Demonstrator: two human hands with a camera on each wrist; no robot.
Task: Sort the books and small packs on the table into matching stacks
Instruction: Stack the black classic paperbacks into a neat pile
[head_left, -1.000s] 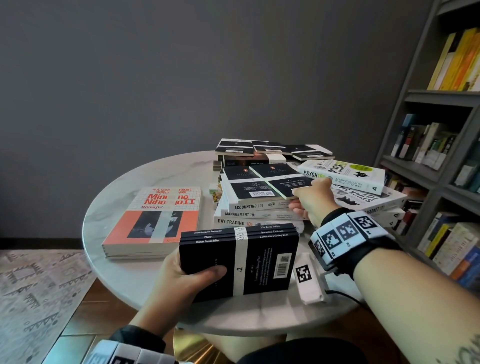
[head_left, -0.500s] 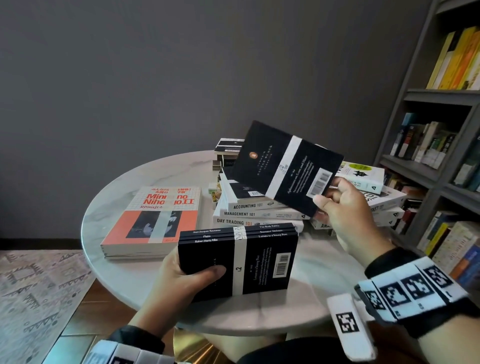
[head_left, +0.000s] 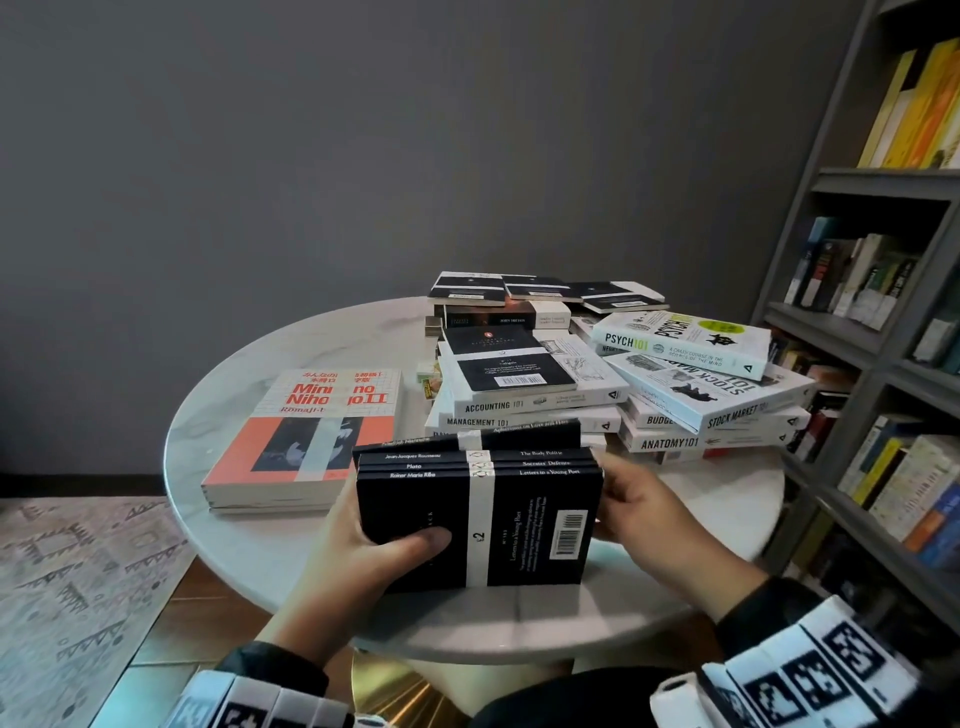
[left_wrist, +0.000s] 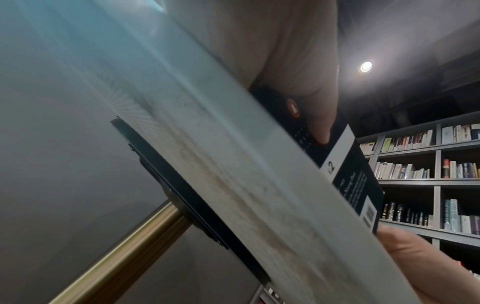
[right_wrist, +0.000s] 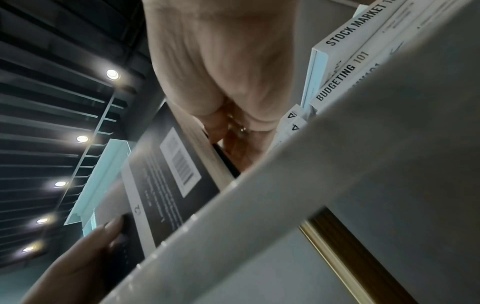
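Nearest: stack of thin black paperbacks with white bands (head_left: 480, 512), at the near edge of the round white marble bench (head_left: 249, 545). Left hand (head_left: 363, 558) grasps its left side, thumb on the top cover; right hand (head_left: 641, 512) curls round its right edge. Left, behind: orange-and-white textbooks (head_left: 306, 436), lying flat. Farther: piled white "101" books (head_left: 530, 402) bearing one black paperback (head_left: 506, 364).
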